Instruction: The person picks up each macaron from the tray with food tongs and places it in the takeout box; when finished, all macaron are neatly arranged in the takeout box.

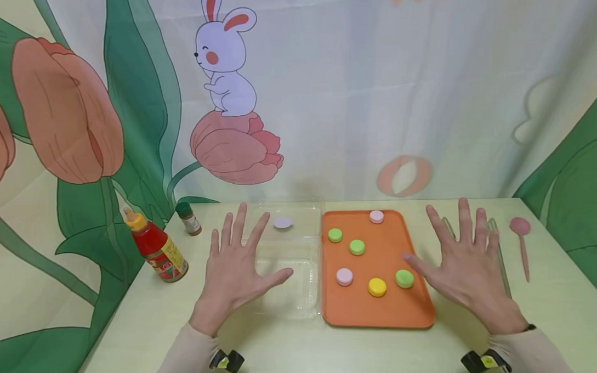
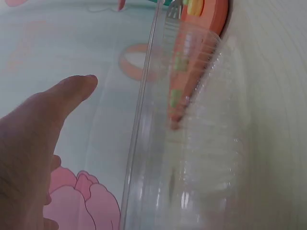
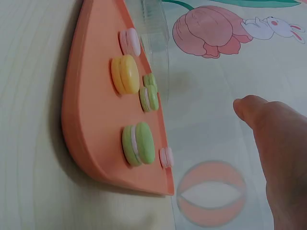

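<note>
My left hand (image 1: 238, 272) is held with fingers spread over the left part of a clear plastic container (image 1: 312, 286), holding nothing. The container's lid stands open at the back, with a small pale purple piece (image 1: 283, 223) showing there. To its right, an orange tray (image 1: 378, 316) bears three green macarons (image 1: 404, 278), two pink macarons (image 1: 344, 276) and a yellow macaron (image 1: 376, 287). My right hand (image 1: 468, 269), also spread and holding nothing, is beside the tray's right edge. It partly covers a pair of tongs (image 1: 503, 270). In the right wrist view, the thumb (image 3: 252, 108) points away from the macarons.
A red sauce bottle (image 1: 160, 253) with a yellow cap stands at the table's left edge. Behind it is a small green-capped jar (image 1: 189, 219). A pink spoon (image 1: 522, 244) lies at the far right. A printed curtain (image 1: 331, 100) hangs behind the table.
</note>
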{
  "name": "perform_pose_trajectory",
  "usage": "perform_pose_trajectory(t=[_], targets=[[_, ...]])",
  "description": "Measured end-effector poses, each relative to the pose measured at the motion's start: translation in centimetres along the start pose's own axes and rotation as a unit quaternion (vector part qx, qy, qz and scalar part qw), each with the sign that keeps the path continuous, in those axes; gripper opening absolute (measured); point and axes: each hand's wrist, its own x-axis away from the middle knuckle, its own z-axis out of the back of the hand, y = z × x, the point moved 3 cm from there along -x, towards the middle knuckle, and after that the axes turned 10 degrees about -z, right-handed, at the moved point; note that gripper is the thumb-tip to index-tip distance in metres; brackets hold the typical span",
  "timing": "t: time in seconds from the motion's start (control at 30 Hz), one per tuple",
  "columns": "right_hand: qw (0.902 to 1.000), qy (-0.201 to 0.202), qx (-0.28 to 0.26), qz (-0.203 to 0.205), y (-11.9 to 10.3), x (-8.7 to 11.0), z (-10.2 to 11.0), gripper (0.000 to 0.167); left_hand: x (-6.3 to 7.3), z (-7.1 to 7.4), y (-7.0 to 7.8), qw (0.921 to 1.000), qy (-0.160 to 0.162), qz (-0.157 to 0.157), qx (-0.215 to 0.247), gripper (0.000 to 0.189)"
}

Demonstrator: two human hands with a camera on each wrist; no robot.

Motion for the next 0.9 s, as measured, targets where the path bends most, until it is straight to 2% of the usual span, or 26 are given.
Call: perform_pose_trajectory(t=[0.13,0.27,0.37,0.5,0.63,0.9], targets=[[0.9998,0.017,0.003,-0.008,1.0,0.3,0.6,0.108,0.7,0.3,-1.1,0.9990,0.036,0.002,0.024,0.120],[0.9990,0.028,-0.023,-0.026,2.4,0.5,0.7,0.108,1.8,0.3,-2.3,0.9959,0.069,0.014,0.057,0.115],[0.9957,0.051,-0.064,-0.044,3.7,0.7,0.6,0.108,2.8,0.2,-3.3,0.9932,0.079,0.033,0.079,0.111],[0.9867,0.082,-0.124,-0.066,5.7,1.3,0.5,0.106,4.3,-0.3,-4.3,0.9880,0.072,0.066,0.120,0.106],[0.9794,0.092,-0.157,-0.088,7.3,1.9,0.3,0.102,5.9,-1.2,-5.1,0.9777,0.068,0.092,0.176,0.104],[0.9733,0.085,-0.181,-0.112,9.7,3.0,-0.8,0.099,8.4,-3.1,-6.2,0.9526,0.072,0.104,0.276,0.105]])
